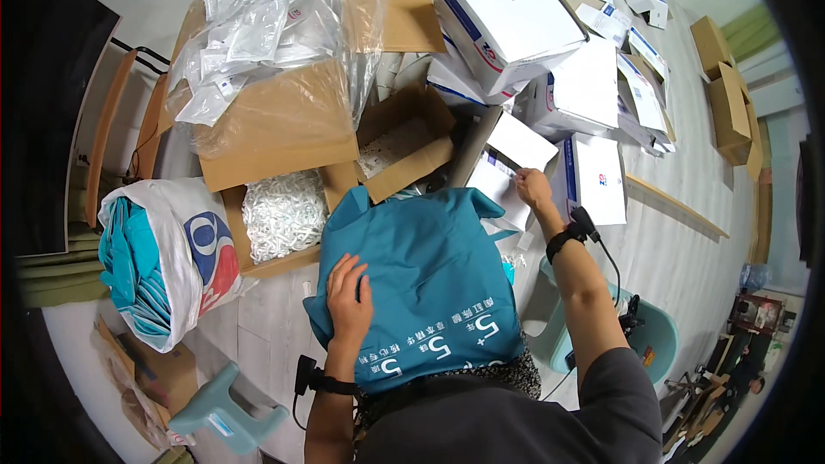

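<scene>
A teal cloth bag (421,266) with white printing lies spread over my lap. On its left side my left hand (350,302) rests palm down, fingers stretched out, holding nothing. My right hand (534,188) reaches forward past the bag to an open white carton (513,155). Its fingers are closed at the edge of the carton's flap and seem to pinch it; the fingertips are partly hidden. Each wrist wears a black strap with a small device.
Ahead stands a brown box (285,216) of white curled pieces, below a carton heaped with clear-wrapped packets (266,34). White cartons (507,17) are stacked at the right. A white sack (185,249) of teal packages stands left. Teal stools (228,412) flank me.
</scene>
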A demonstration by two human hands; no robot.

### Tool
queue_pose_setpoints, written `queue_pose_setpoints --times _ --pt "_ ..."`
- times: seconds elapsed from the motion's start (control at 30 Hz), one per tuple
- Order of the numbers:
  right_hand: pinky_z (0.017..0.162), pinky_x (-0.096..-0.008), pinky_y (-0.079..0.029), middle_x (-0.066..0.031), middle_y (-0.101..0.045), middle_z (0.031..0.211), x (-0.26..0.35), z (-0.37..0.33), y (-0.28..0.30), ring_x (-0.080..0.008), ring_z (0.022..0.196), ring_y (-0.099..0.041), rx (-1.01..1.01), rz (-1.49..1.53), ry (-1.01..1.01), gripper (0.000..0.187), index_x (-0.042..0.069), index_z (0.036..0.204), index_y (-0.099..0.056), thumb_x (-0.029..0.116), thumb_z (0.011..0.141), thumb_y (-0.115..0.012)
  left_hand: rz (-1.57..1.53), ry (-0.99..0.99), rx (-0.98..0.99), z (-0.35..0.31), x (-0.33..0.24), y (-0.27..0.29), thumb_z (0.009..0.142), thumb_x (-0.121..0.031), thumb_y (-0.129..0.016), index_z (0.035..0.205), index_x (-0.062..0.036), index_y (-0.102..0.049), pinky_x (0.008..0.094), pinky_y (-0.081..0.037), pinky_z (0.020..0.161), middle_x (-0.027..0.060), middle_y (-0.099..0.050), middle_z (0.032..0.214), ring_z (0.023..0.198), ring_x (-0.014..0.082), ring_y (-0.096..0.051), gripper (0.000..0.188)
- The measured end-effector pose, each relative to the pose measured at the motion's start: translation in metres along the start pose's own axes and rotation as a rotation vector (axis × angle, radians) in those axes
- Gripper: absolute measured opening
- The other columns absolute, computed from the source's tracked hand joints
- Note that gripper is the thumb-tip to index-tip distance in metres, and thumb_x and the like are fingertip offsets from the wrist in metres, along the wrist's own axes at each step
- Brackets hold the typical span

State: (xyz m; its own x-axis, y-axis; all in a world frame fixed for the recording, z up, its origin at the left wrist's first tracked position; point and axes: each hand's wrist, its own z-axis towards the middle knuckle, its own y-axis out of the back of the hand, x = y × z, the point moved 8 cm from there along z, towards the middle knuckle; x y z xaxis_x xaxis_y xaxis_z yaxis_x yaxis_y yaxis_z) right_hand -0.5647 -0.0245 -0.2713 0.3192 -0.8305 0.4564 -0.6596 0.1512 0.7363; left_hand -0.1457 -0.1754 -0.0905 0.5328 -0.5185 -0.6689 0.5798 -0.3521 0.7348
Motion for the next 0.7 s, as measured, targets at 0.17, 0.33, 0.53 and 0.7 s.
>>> queue_pose_setpoints --times 0.17,0.33,0.53,0.7 --pt "0.095 -0.0471 -0.045 -0.0216 -0.047 0.132 0.023 -0.016 -0.016 -0.0417 0.126 -0.041 -0.228 -0.427 0.097 0.052 0.008 0.133 -0.045 0.020 0.084 -0.060 0.174 -0.055 0.009 -0.002 0.004 -0.007 0.082 -0.003 -0.059 0.101 -0.0036 -0.064 0.0417 -0.038 0.097 0.0109 -0.060 0.115 0.117 0.0295 -0.052 0.019" --pt "0.097 -0.0545 -0.043 -0.0199 -0.033 0.143 0.011 -0.011 0.006 -0.0511 0.134 -0.022 -0.328 -0.330 0.004 0.084 0.003 0.137 -0.034 0.032 0.071 -0.078 0.251 -0.095 -0.008 0.002 -0.001 -0.013 0.082 -0.004 -0.058 0.100 -0.0064 -0.064 0.0413 -0.038 0.095 0.0084 -0.061 0.112 0.115 0.0284 -0.053 0.019" --pt "0.093 -0.0505 -0.041 -0.0172 -0.056 0.125 -0.005 0.042 0.019 -0.0342 0.123 -0.048 -0.111 -0.432 0.074 0.070 0.003 0.120 -0.057 0.043 0.067 -0.078 0.285 -0.118 -0.012 0.005 -0.002 -0.018 0.080 -0.003 -0.059 0.099 -0.0071 -0.064 0.0416 -0.039 0.095 0.0079 -0.061 0.111 0.114 0.0284 -0.054 0.020" --pt "0.098 -0.0463 -0.039 -0.0161 -0.060 0.122 -0.005 0.060 0.005 -0.0342 0.116 -0.054 0.097 -0.603 0.063 0.066 0.004 0.113 -0.065 0.056 0.073 -0.064 0.299 -0.091 -0.013 0.006 -0.004 -0.015 0.078 -0.001 -0.060 0.098 -0.0065 -0.064 0.0413 -0.039 0.095 0.0079 -0.062 0.109 0.112 0.0284 -0.055 0.020"
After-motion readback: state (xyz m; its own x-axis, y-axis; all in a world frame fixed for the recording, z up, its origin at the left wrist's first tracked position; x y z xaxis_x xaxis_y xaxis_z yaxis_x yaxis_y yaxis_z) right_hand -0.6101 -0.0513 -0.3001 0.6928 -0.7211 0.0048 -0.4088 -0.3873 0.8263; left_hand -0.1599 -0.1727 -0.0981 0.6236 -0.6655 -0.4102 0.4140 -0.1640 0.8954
